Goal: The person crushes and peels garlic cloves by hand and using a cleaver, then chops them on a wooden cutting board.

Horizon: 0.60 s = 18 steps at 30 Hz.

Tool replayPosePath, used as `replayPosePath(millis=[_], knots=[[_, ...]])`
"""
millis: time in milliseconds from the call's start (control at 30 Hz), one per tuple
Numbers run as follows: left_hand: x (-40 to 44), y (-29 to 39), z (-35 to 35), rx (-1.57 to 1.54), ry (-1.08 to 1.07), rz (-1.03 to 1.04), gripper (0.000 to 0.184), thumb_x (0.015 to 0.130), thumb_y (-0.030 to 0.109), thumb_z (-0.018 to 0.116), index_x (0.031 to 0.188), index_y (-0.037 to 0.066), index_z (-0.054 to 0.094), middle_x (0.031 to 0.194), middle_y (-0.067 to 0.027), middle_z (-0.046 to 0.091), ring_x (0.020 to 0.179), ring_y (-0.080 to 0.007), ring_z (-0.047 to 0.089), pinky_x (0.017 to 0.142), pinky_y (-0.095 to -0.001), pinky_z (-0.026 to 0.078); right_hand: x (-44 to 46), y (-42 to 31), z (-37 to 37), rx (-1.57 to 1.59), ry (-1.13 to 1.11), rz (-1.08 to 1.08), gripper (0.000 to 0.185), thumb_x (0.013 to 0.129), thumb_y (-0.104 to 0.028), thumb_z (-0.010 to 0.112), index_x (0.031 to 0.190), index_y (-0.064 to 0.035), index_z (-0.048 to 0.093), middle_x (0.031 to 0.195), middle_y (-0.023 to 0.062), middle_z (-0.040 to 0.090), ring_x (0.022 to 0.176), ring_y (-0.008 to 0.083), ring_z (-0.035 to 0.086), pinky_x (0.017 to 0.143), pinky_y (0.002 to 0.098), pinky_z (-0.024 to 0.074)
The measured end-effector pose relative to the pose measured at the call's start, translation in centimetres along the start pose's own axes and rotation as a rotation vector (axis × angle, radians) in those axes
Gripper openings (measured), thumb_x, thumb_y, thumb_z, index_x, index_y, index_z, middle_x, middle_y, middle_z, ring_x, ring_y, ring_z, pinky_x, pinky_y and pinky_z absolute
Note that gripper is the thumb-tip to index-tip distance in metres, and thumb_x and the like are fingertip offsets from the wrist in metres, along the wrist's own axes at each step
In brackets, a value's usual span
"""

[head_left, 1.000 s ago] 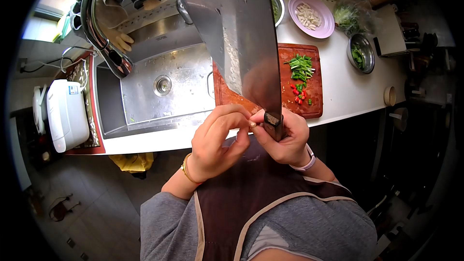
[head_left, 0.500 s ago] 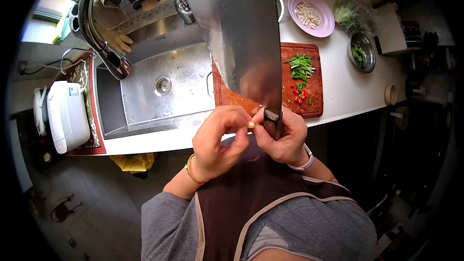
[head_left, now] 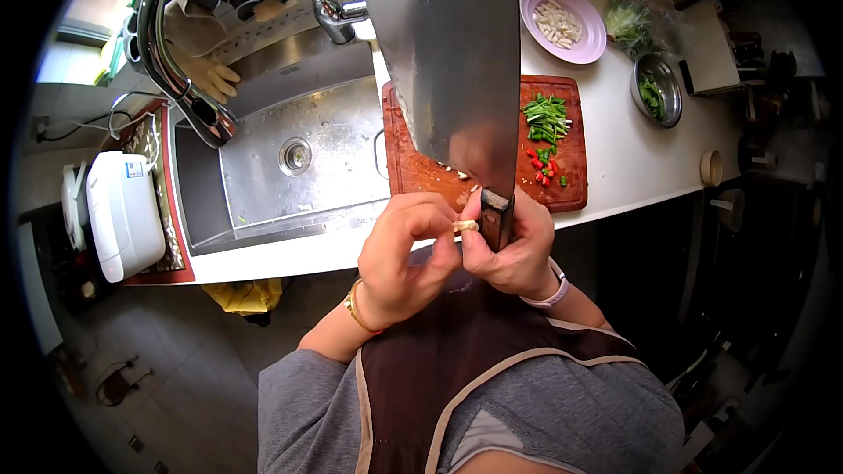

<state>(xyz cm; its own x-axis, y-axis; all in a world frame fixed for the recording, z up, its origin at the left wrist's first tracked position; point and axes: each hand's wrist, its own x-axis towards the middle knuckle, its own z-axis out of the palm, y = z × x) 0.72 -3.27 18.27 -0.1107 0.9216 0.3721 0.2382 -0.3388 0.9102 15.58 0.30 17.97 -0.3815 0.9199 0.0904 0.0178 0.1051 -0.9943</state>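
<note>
A wide-bladed cleaver (head_left: 448, 61) points up and away, its dark handle in my right hand (head_left: 520, 250). Between the fingertips of both hands is a small pale piece (head_left: 464, 226), possibly garlic; my left hand (head_left: 408, 250) pinches its left end. The blade covers part of the reddish-brown cutting board (head_left: 575, 184). On the board lie cut green stalks (head_left: 547, 118), chopped red and green pepper pieces (head_left: 544, 168) and small pale bits (head_left: 462, 175).
A steel sink (head_left: 299, 202) with a curved faucet (head_left: 206, 118) lies left. Beyond the board are a pink plate (head_left: 595, 39) of white pieces, a metal bowl (head_left: 672, 110) with greens and bagged greens (head_left: 628, 28). A white appliance (head_left: 132, 219) stands far left.
The cleaver blade has swung slightly right, showing more of the board's left part and the pale bits there. More of the pale piece shows between my fingertips.
</note>
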Motion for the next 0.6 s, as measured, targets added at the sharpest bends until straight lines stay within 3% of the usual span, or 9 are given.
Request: replayPosePath(millis=[167, 333, 433, 533, 567, 600], knots=[[-0.1, -0.2, -0.2, -0.269, 0.019, -0.087, 0.015, 0.080, -0.011, 0.057, 0.092, -0.003, 0.052, 0.095, -0.0134, 0.056, 0.077, -0.0147, 0.061, 0.068, -0.0262, 0.053, 0.0, 0.4, 0.2, 0.078, 0.054, 0.024, 0.015, 0.076, -0.006, 0.066, 0.087, -0.0035, 0.057, 0.069, -0.0030, 0.054, 0.060, 0.0026, 0.048, 0.054, 0.0195, 0.0407], [0.3, -0.4, -0.8, -0.587, 0.025, -0.238, 0.012, 0.087, -0.009, 0.050, 0.096, -0.003, 0.048, 0.099, -0.0128, 0.054, 0.072, -0.0137, 0.059, 0.067, -0.0260, 0.053, 0.2, -0.6, -0.3, 0.596, 0.009, 0.261, 0.009, 0.082, -0.001, 0.057, 0.089, -0.0009, 0.053, 0.072, 0.0042, 0.057, 0.048, 0.0056, 0.049, 0.045, 0.0197, 0.0399], [1.1, -2.8, -2.9, -0.351, 0.154, -0.246, 0.006, 0.091, -0.005, 0.047, 0.097, -0.002, 0.049, 0.094, -0.0106, 0.056, 0.070, -0.0131, 0.059, 0.064, -0.0251, 0.052, 0.4, -0.1, -0.8, 0.774, -0.014, 0.236, 0.007, 0.084, -0.001, 0.052, 0.091, 0.0013, 0.051, 0.072, 0.0092, 0.057, 0.041, 0.0079, 0.047, 0.038, 0.0207, 0.0391], [1.1, -10.7, -6.7, 0.100, 0.434, -0.328, 0.003, 0.092, 0.003, 0.053, 0.093, 0.000, 0.054, 0.070, -0.0023, 0.057, 0.061, -0.0080, 0.056, 0.058, -0.0222, 0.048, 0.5, -0.3, -1.2, 0.953, -0.037, 0.226, 0.007, 0.087, -0.005, 0.051, 0.092, 0.0010, 0.051, 0.072, 0.0112, 0.056, 0.038, 0.0081, 0.044, 0.035, 0.0216, 0.0375], [0.2, -14.5, -8.8, 0.447, 0.444, -0.370, 0.007, 0.090, 0.008, 0.058, 0.087, 0.002, 0.057, 0.068, -0.0046, 0.061, 0.059, -0.0145, 0.060, 0.057, -0.0271, 0.049, 0.4, -0.4, -1.3, 1.018, -0.032, 0.233, 0.008, 0.088, -0.006, 0.051, 0.092, 0.0008, 0.050, 0.072, 0.0111, 0.056, 0.038, 0.0082, 0.043, 0.035, 0.0218, 0.0373], [-1.8, -19.4, -11.2, 0.895, 0.320, -0.338, 0.007, 0.088, 0.011, 0.058, 0.086, 0.005, 0.061, 0.071, -0.0100, 0.065, 0.062, -0.0254, 0.064, 0.057, -0.0345, 0.050, 0.3, -0.5, -1.3, 1.082, -0.027, 0.241, 0.008, 0.089, -0.007, 0.051, 0.092, 0.0006, 0.050, 0.073, 0.0110, 0.056, 0.038, 0.0083, 0.043, 0.035, 0.0220, 0.0371]])
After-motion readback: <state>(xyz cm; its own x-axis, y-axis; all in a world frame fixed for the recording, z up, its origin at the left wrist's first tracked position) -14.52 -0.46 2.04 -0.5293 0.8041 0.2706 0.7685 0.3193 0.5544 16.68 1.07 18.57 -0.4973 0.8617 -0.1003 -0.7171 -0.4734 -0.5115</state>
